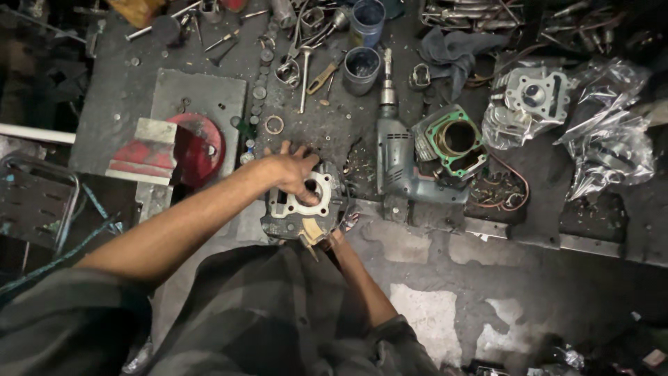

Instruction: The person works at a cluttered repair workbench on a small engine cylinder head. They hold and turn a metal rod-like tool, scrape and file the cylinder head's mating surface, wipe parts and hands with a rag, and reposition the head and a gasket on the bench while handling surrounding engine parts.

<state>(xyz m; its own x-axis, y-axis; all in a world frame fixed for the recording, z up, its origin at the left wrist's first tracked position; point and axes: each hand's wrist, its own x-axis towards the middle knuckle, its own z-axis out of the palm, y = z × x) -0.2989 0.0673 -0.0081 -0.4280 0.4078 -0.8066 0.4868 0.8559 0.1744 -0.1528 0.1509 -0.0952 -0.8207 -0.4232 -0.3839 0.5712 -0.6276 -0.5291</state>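
Green-gasketed cylinder (456, 143), red vise (188, 147)

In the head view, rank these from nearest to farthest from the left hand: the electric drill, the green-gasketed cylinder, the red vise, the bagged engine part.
From the left hand, which rests on the cylinder head:
1. Electric drill, just to its right.
2. Red vise, to its left; close to the drill's distance, hard to separate.
3. Green-gasketed cylinder, right, beyond the drill.
4. Bagged engine part, far upper right.

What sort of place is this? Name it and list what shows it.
Most likely a small engine repair workshop. The left hand rests on an engine cylinder on a grimy bench, beside an electric drill, a second cylinder with a green gasket and scattered tools.
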